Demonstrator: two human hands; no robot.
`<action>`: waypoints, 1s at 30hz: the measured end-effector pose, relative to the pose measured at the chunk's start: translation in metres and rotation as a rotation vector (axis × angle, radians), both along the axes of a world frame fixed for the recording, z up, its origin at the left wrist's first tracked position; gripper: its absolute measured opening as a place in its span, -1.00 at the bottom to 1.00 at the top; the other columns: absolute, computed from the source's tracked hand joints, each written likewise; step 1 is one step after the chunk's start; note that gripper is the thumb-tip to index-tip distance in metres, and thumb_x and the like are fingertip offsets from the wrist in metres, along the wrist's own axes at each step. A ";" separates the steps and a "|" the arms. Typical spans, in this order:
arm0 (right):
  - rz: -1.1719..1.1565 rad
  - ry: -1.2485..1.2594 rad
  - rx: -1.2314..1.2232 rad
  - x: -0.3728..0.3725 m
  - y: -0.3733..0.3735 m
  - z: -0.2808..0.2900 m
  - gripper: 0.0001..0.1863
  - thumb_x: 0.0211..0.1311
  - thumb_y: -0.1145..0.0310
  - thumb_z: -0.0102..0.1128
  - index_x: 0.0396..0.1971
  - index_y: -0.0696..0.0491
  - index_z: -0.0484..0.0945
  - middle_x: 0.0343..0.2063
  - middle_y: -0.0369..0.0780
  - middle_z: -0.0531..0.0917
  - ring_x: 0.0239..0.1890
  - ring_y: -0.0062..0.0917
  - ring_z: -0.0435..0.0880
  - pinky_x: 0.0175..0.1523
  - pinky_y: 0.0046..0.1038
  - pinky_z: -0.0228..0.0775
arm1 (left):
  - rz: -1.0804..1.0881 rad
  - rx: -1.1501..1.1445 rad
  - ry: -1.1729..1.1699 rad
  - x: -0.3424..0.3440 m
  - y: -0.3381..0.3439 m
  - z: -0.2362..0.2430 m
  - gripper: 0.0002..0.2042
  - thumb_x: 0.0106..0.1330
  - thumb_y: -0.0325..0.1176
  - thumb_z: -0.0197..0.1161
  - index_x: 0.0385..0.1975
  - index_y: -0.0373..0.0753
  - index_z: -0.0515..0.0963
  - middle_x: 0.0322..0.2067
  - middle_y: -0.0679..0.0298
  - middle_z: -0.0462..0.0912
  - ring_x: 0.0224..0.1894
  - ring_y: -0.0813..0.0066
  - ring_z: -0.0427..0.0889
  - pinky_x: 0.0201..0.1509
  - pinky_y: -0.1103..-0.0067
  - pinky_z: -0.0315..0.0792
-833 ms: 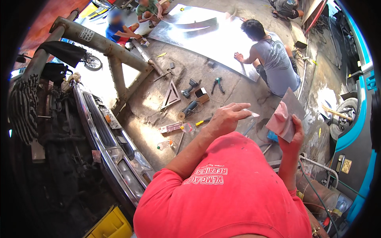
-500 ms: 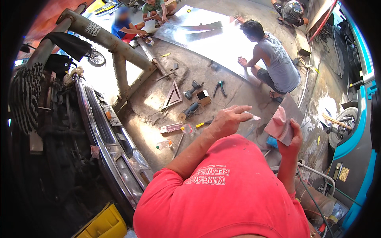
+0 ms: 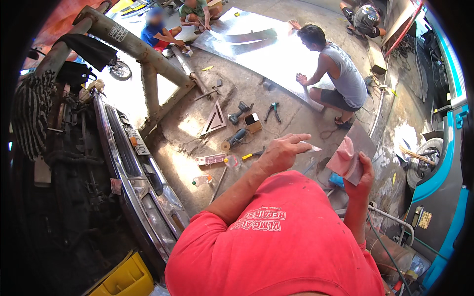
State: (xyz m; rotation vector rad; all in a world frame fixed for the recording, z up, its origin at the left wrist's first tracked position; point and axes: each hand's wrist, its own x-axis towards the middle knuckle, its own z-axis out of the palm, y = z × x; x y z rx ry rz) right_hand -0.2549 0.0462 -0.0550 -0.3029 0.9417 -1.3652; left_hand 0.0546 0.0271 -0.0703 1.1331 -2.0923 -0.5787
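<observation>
My left hand (image 3: 286,153) is closed on a thin, pale flat spreader (image 3: 311,148), held in front of my red-shirted body. To its right, my right hand (image 3: 360,175) grips a square grey plate (image 3: 364,142) by its near edge; a mound of smooth pink paste (image 3: 345,150) sits on the plate. The spreader is apart from the plate and the paste. On the concrete below lie a cordless drill (image 3: 239,113), a grinder (image 3: 236,139), a small box (image 3: 253,123), a triangular square (image 3: 214,118), pliers (image 3: 273,111) and bottles (image 3: 201,180).
Co-workers (image 3: 340,74) crouch around a large shiny metal sheet (image 3: 261,59); another person (image 3: 365,19) is at the back right. A rusty steel post frame (image 3: 133,54) and chrome bumper (image 3: 148,197) are at left; a teal vehicle (image 3: 447,163) and a tyre (image 3: 422,158) are at right.
The view has shifted slightly. The grey-shirted co-worker has moved into a lower squat, legs now showing beneath. My two hands have moved very little and still hold the spreader and plate.
</observation>
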 end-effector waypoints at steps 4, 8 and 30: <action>0.022 -0.038 -0.006 -0.006 0.004 -0.003 -0.82 0.50 0.30 0.33 -0.06 0.06 0.71 -0.14 -0.23 0.81 -0.07 -0.42 0.84 0.14 -0.26 0.74 | 0.007 0.028 0.013 -0.001 0.002 -0.004 -0.65 0.36 -0.56 0.22 0.03 -0.04 0.77 0.29 0.18 0.72 0.24 0.10 0.76 0.19 0.29 0.70; 0.022 -0.151 0.059 -0.013 0.004 -0.002 -0.80 0.52 0.30 0.32 0.00 0.05 0.70 -0.09 -0.22 0.81 -0.04 -0.39 0.84 0.17 -0.25 0.74 | 0.006 0.030 0.003 -0.005 0.003 -0.008 -0.67 0.38 -0.55 0.22 0.04 -0.04 0.77 0.29 0.18 0.72 0.24 0.10 0.76 0.19 0.29 0.70; 0.032 0.953 -0.221 -0.003 -0.009 0.007 -0.50 0.59 0.35 0.29 0.40 0.24 0.52 0.04 -0.08 0.76 0.07 -0.30 0.78 0.15 -0.30 0.67 | -0.275 -0.371 0.186 -0.050 -0.009 0.072 -0.74 0.25 -0.48 0.41 -0.10 -0.04 0.85 0.03 0.39 0.88 0.19 0.28 0.81 0.38 0.23 0.64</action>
